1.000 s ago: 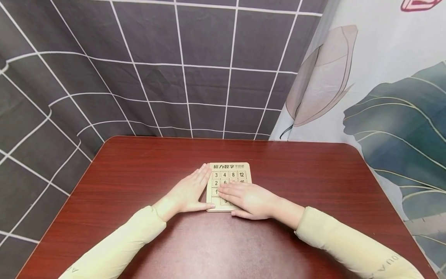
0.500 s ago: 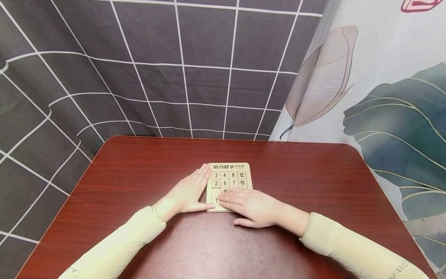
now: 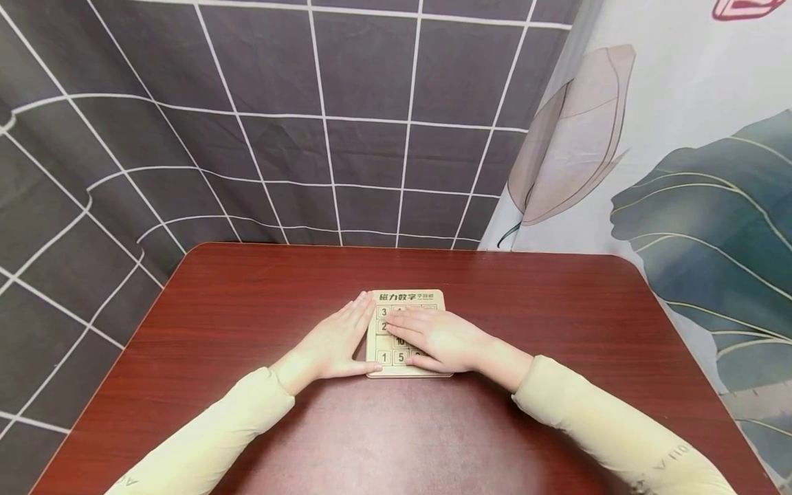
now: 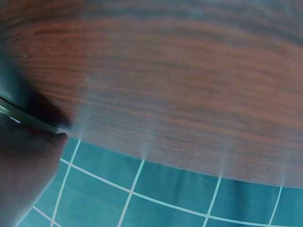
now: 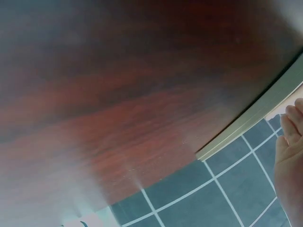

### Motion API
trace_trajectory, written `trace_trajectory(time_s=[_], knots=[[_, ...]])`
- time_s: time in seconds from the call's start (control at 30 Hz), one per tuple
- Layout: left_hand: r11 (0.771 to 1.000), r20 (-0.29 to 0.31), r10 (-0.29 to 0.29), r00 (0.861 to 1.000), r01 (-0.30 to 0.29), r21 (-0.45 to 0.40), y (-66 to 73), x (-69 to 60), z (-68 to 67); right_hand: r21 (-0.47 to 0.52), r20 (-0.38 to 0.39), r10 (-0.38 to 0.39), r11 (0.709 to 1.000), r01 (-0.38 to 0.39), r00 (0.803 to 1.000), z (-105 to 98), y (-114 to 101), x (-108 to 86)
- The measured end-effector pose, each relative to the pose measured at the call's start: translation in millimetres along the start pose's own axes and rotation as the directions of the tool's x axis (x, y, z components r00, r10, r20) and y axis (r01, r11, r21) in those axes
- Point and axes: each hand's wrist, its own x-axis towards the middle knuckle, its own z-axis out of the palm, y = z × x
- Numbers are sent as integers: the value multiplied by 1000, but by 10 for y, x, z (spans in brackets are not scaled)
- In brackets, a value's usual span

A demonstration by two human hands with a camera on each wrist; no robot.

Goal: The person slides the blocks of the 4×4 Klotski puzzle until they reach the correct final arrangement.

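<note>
A pale wooden number slide puzzle [image 3: 405,298] lies flat on the table, dark characters along its top. Tiles 3, 2, 10, 1 and 5 show at least partly; a vacant slot is seen in the left column between 2 and 1. My left hand [image 3: 337,344] rests along the puzzle's left edge, fingers straight, thumb at the lower left corner. My right hand [image 3: 448,339] lies across the tiles, its straight fingertips near the 2 tile, hiding most of the right columns. The right wrist view catches the puzzle's side edge [image 5: 246,120] with my fingers above it.
The puzzle stands on a reddish-brown wooden table [image 3: 278,289] with rounded far corners. A dark curtain with a white grid [image 3: 365,151] hangs behind and to the left. At the right hangs a white curtain [image 3: 668,82] with large printed leaves.
My right hand first moved toward me, and the 1 tile slid down into the lower left slot. Since then the hand has moved back up toward the 2 tile. My left hand stayed still.
</note>
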Motion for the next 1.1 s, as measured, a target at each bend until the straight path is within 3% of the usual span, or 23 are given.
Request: trace_trajectory(time_s=[0.27, 0.57, 0.77, 1.1], knots=[[1000, 1, 6, 1000, -6, 7, 11, 7, -2, -13, 56, 16, 1000, -15, 998, 12, -18, 26], [1000, -12, 15, 1000, -15, 2, 3, 3, -16, -1, 19, -38, 999, 38, 999, -8, -192, -86], [1000, -18, 17, 1000, -17, 3, -1, 2, -5, 12, 12, -33, 999, 33, 999, -15, -170, -102], [1000, -14, 12, 1000, -12, 13, -8, 3, 23, 41, 34, 83, 996, -85, 996, -16, 51, 72]])
